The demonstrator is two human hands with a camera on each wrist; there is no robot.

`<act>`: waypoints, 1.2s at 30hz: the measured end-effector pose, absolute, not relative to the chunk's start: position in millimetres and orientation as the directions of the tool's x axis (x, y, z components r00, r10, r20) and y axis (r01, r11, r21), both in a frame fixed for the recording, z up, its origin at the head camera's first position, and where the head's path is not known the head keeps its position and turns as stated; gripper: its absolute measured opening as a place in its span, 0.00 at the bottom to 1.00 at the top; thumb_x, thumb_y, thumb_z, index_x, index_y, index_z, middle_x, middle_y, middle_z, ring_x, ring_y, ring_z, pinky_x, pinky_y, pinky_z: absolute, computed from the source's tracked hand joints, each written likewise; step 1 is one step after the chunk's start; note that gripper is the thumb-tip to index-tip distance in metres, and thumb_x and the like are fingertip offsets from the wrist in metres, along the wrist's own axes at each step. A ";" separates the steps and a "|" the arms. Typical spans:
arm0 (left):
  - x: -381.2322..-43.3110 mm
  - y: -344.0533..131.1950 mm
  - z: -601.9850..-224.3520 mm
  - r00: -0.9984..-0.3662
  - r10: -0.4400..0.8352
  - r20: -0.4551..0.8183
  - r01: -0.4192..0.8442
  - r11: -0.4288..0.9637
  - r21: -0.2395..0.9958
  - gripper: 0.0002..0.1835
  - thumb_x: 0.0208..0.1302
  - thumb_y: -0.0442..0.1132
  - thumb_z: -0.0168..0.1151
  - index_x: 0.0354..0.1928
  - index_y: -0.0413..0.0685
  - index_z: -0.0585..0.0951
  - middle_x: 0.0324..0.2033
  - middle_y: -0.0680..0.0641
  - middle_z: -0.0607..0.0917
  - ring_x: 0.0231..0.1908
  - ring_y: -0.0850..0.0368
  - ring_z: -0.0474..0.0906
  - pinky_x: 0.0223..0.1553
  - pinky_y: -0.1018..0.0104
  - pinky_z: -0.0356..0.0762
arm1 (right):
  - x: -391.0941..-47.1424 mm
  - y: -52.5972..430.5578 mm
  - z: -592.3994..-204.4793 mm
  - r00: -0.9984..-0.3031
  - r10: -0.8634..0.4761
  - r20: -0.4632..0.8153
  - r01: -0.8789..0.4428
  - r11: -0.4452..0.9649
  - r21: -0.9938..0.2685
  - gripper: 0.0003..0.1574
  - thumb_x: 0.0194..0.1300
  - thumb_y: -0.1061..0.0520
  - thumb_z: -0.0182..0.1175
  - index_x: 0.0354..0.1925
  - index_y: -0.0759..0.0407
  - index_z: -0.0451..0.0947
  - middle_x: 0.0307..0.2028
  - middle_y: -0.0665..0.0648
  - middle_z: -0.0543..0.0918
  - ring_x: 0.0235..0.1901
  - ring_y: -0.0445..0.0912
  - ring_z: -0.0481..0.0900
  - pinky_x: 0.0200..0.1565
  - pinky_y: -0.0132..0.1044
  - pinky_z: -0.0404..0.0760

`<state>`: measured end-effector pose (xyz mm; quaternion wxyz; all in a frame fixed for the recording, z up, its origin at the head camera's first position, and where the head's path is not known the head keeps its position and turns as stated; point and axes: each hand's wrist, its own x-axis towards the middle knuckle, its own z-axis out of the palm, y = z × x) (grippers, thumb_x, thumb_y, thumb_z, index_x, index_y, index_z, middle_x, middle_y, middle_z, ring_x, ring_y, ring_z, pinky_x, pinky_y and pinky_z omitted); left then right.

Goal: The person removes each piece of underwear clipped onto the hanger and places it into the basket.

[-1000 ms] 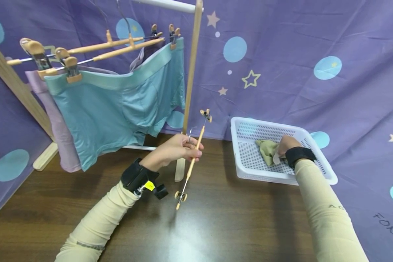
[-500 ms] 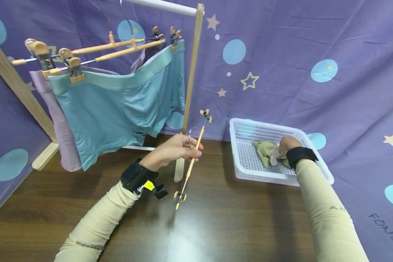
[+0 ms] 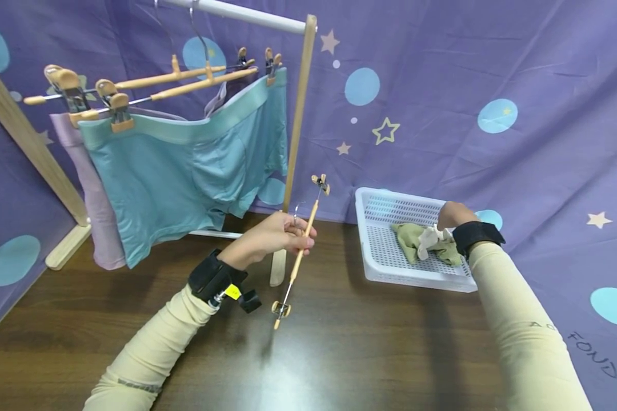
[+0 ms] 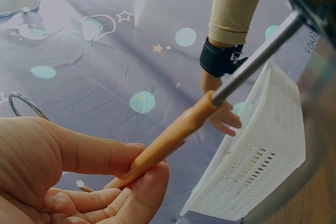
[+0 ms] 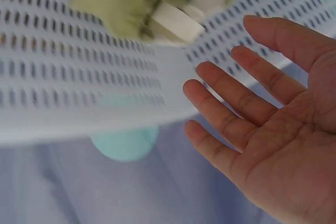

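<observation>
My left hand (image 3: 277, 235) pinches a clip hanger (image 3: 299, 260) by its tan bar, between thumb and fingers; its metal hook points up past the knuckles. In the left wrist view the bar slants up and right from my fingertips. Over the right end of a white basket (image 3: 370, 268), my right hand (image 3: 453, 217) is empty. The right wrist view has its fingers (image 5: 231, 95) spread and nearly straight, apart from the cloth. Inside the basket lie a crumpled olive-green cloth (image 3: 407, 235) and a white piece (image 3: 432, 240) on top of it.
On the left stands a wooden rack (image 3: 297, 114) with a white rail (image 3: 247, 14). Teal boxer shorts (image 3: 169, 171) and a lilac garment (image 3: 95, 194) hang there from clip hangers. A purple patterned curtain (image 3: 421, 57) backs the brown table (image 3: 360, 348).
My right hand has lifted off the cloth and drawn to the basket's right side, now empty. More of the white piece shows on the green cloth. The left hand keeps its hold.
</observation>
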<state>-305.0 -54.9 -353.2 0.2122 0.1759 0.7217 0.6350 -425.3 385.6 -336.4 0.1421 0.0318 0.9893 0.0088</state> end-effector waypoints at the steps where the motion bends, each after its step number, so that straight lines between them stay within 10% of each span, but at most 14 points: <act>1: -304.7 -55.1 -353.1 -0.848 0.523 -0.083 -0.014 0.134 0.991 0.16 0.67 0.27 0.63 0.54 0.26 0.77 0.31 0.48 0.87 0.29 0.62 0.85 0.39 0.64 0.88 | -425.6 384.4 -331.3 -0.960 0.058 -0.273 0.053 0.998 0.028 0.19 0.61 0.61 0.63 0.47 0.74 0.80 0.51 0.76 0.80 0.45 0.63 0.77 0.48 0.55 0.82; 14: -302.0 -54.3 -353.1 -0.853 0.519 -0.063 0.000 0.120 0.993 0.16 0.66 0.27 0.64 0.53 0.26 0.78 0.37 0.41 0.87 0.31 0.60 0.85 0.42 0.62 0.89 | -413.8 351.8 -252.1 -0.990 -0.127 -0.054 -0.123 0.991 -0.060 0.29 0.60 0.60 0.61 0.58 0.72 0.77 0.58 0.78 0.78 0.59 0.73 0.74 0.56 0.68 0.76; 30: -279.2 -52.8 -333.1 -0.871 0.487 0.063 0.105 0.060 0.993 0.17 0.65 0.26 0.64 0.54 0.26 0.78 0.34 0.43 0.86 0.31 0.61 0.85 0.43 0.65 0.88 | -399.2 314.1 -232.7 -0.924 -0.169 0.342 -0.295 0.886 -0.357 0.19 0.67 0.58 0.60 0.52 0.68 0.83 0.46 0.72 0.87 0.46 0.65 0.86 0.40 0.36 0.80; 36: -271.2 -60.7 -318.3 -0.869 0.482 0.111 0.192 0.123 0.974 0.15 0.65 0.26 0.64 0.53 0.27 0.79 0.37 0.37 0.87 0.34 0.54 0.87 0.43 0.64 0.88 | -391.8 290.9 -236.1 -0.920 -0.188 0.343 -0.324 0.859 -0.396 0.17 0.69 0.60 0.60 0.52 0.67 0.83 0.46 0.72 0.87 0.47 0.64 0.86 0.49 0.52 0.83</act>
